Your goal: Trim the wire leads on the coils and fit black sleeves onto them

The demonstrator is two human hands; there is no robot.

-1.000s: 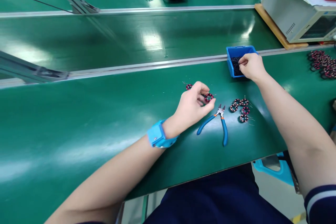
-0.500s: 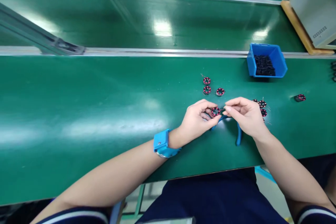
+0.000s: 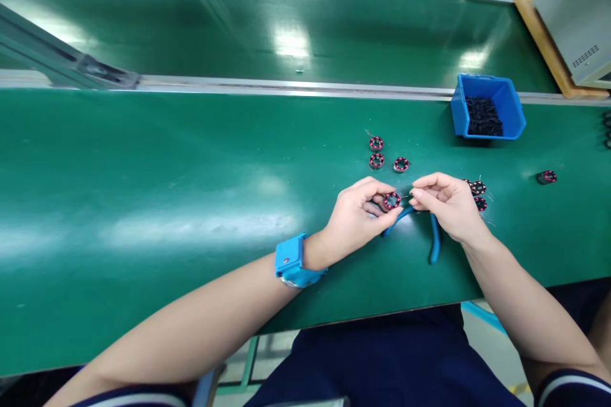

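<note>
so the right hand (image 3: 451,206) has just come back from the blue bin (image 3: 510,116), and now both hands are working at the same little coil ring (image 3: 392,194). compared with half a second ago its fingertips sit a touch further off the ring, so it looks like the fine bit at the ring's edge is getting the attention.

the left hand (image 3: 352,216) has the ring gripped between thumb and fingers, just above the desk (image 3: 191,191). right fingers are pinched close together by a thin wire lead (image 3: 403,196) at the ring's 3 o'clock. can't tell if they're actually holding the lead or some small dark bit.

going round from the held ring: three loose coils (image 3: 377,167) at 11 to 1 o'clock, the bin with its black pieces (image 3: 483,117) at 2, more coils (image 3: 478,187) partly hidden behind the right hand at 3, and a lone coil (image 3: 547,177) further out the same way. blue-handled pliers (image 3: 435,238) lie on the desk at roughly 4, heads covered by the right hand.
</note>
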